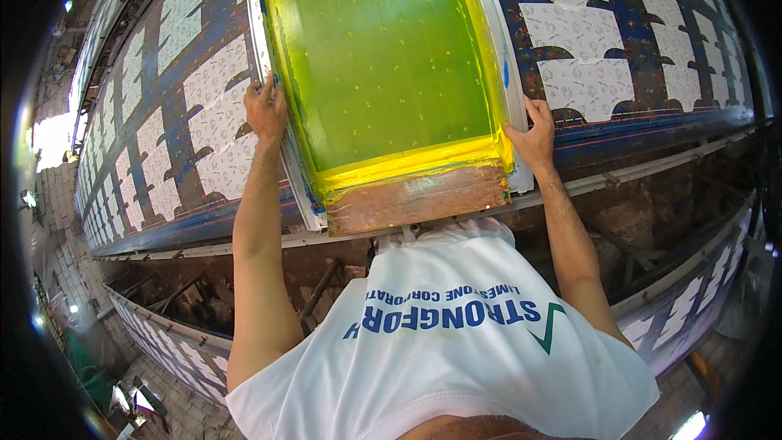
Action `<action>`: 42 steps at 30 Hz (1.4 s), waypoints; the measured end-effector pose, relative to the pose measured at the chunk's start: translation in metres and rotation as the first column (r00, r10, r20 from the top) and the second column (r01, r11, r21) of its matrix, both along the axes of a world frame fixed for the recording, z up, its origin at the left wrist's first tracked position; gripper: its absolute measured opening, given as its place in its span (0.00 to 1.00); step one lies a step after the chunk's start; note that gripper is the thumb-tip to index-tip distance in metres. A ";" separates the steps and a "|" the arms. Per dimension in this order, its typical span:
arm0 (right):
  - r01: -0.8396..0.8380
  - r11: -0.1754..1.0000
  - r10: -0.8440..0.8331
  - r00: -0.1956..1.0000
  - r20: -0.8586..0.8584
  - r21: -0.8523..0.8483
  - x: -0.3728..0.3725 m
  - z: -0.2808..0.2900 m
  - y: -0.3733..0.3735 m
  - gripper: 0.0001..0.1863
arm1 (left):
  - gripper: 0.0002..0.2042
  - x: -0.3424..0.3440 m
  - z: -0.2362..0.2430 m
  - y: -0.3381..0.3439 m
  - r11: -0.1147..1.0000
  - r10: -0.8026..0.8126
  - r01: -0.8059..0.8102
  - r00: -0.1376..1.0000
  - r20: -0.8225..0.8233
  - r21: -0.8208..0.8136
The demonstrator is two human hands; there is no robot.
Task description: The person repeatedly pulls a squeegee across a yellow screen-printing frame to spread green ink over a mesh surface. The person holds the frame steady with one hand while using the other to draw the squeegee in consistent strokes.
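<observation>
At table (pixel 652 127) | gripping screen (pixel 383 73) in curled fingers, left hand (pixel 267 114) and right hand (pixel 535 142) | possibly smudging panels (pixel 580 91) if dragged askew

The white shirt (pixel 440 367) bears blue lettering (pixel 450 320) and a green tick (pixel 554 329).

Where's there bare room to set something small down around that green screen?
Dark strips of tabletop show between the columns of white printed pieces, either side of the green screen; another follows the tabletop's near edge, right of the right hand. The middle is crowded: left hand, screen, right hand, then wooden board and white shirt.
</observation>
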State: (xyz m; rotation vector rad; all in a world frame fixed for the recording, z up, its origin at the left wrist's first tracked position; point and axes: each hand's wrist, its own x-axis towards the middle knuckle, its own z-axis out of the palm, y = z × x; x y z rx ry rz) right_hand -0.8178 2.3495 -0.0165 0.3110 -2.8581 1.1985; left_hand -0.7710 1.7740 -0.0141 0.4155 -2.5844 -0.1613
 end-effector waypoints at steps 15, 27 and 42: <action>-0.047 0.999 0.047 0.999 -0.005 0.026 -0.003 -0.016 0.012 0.38 | 0.18 -0.003 -0.029 -0.011 0.998 -0.056 0.056 0.998 0.032 -0.006; -0.251 0.954 0.267 0.960 -0.083 0.164 0.067 0.046 -0.027 0.37 | 0.22 -0.006 -0.027 -0.001 0.998 -0.026 0.022 0.997 0.067 0.062; -0.656 0.631 0.708 0.705 0.039 0.413 0.127 0.082 -0.139 0.28 | 0.16 -0.012 -0.042 -0.009 0.996 -0.068 0.072 0.994 -0.087 0.042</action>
